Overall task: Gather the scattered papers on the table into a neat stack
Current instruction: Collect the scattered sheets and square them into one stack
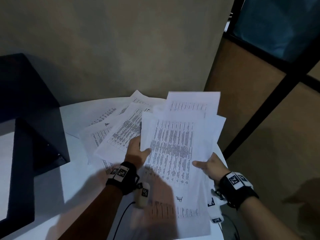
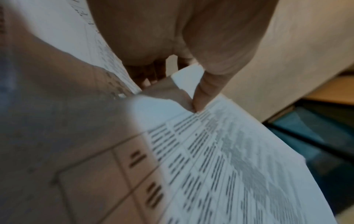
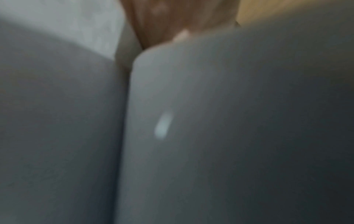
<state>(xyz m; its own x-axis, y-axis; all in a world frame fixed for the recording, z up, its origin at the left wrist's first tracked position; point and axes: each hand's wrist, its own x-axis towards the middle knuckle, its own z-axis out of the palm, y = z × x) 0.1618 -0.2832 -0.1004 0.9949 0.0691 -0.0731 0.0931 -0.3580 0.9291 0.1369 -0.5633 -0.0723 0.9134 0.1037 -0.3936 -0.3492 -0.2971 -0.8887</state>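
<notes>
A loose sheaf of printed papers (image 1: 174,144) is held up above the white table (image 1: 76,170), its sheets fanned and uneven at the top. My left hand (image 1: 138,151) grips its left edge, thumb on the front sheet; the left wrist view shows the thumb pinching the printed sheet (image 2: 220,159). My right hand (image 1: 209,165) grips the lower right edge, thumb on top. More printed sheets (image 1: 119,130) lie scattered and overlapping on the table behind the left hand, and further sheets (image 1: 187,213) lie under the sheaf. The right wrist view is blurred grey paper (image 3: 210,121) with the fingers mostly hidden.
A black box-shaped object (image 1: 32,118) stands at the table's left. A beige wall (image 1: 138,49) rises behind the table. To the right, a brown panel with black framing (image 1: 259,118) stands close to the table edge. A cable (image 1: 124,215) hangs from my left wrist.
</notes>
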